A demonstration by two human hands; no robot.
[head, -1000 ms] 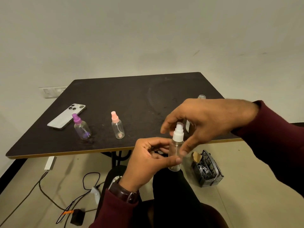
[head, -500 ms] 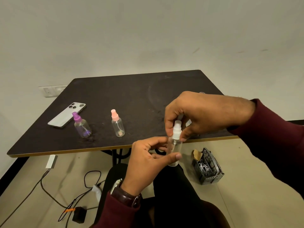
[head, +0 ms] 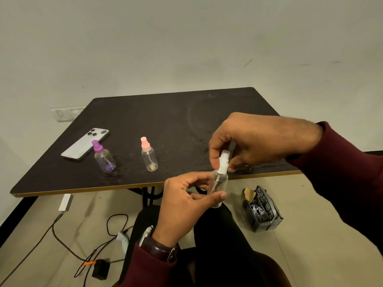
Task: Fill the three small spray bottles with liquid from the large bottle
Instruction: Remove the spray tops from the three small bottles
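Your left hand [head: 182,206] is gripping the clear spray bottle [head: 220,181] near the worktop [head: 165,121] edge; your right hand [head: 255,141] is pinching its white cap [head: 223,160].

on the table [head: 165,121] a phone [head: 83,145] lies far left, two spray bottles [head: 104,157] [head: 149,155] standing to its right, a basket [head: 264,212] on the floor

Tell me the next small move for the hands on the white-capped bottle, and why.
Probably twist the white spray cap with the right hand while the left hand steadies the clear bottle: the cap is still seated on the neck, blocking any filling.
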